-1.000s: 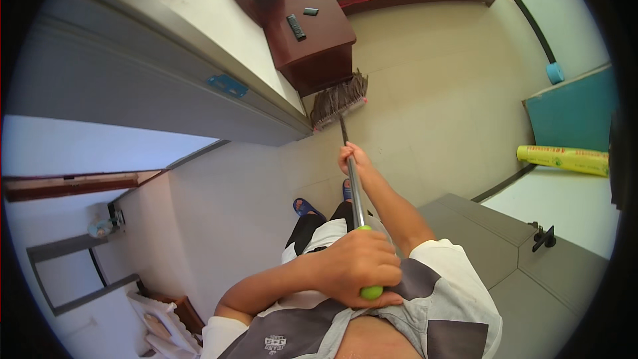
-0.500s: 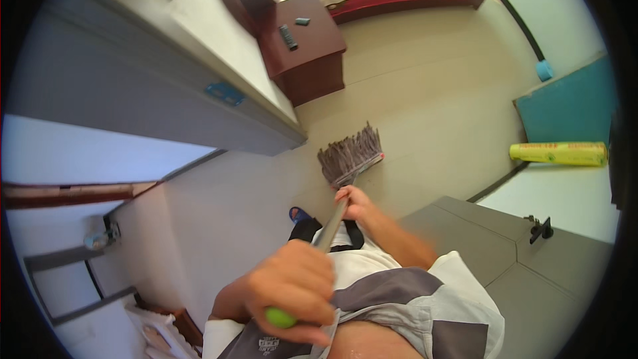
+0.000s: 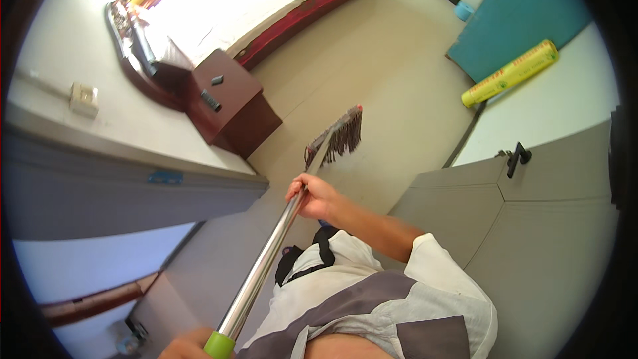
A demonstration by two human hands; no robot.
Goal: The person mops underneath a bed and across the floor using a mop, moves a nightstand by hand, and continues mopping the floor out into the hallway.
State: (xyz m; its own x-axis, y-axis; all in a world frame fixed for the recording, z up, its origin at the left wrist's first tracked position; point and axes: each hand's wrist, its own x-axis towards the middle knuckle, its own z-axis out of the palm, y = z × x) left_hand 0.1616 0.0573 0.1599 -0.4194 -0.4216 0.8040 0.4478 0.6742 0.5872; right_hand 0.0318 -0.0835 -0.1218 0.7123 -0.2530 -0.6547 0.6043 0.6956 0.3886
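Note:
I hold a broom with a shiny metal handle (image 3: 266, 259) that ends in a green grip (image 3: 219, 344). My right hand (image 3: 312, 196) is wrapped around the handle halfway down. At the picture's lower edge my left hand (image 3: 188, 346) grips the handle by the green end, and only part of it shows. The broom's dark bristle head (image 3: 340, 134) rests on the beige floor (image 3: 399, 93), a little to the right of a dark brown bedside cabinet (image 3: 239, 116).
A remote (image 3: 210, 100) lies on the cabinet. A bed with a red-brown frame (image 3: 306, 13) stands behind it. A yellow roll (image 3: 508, 74) leans by a teal panel (image 3: 518, 13). A grey door with a black handle (image 3: 515, 158) is to the right, and a wall socket (image 3: 84, 98) to the left.
The broom head has come away from the cabinet's foot and out over the open floor. My left hand has dropped to the picture's lower edge. The view has tilted.

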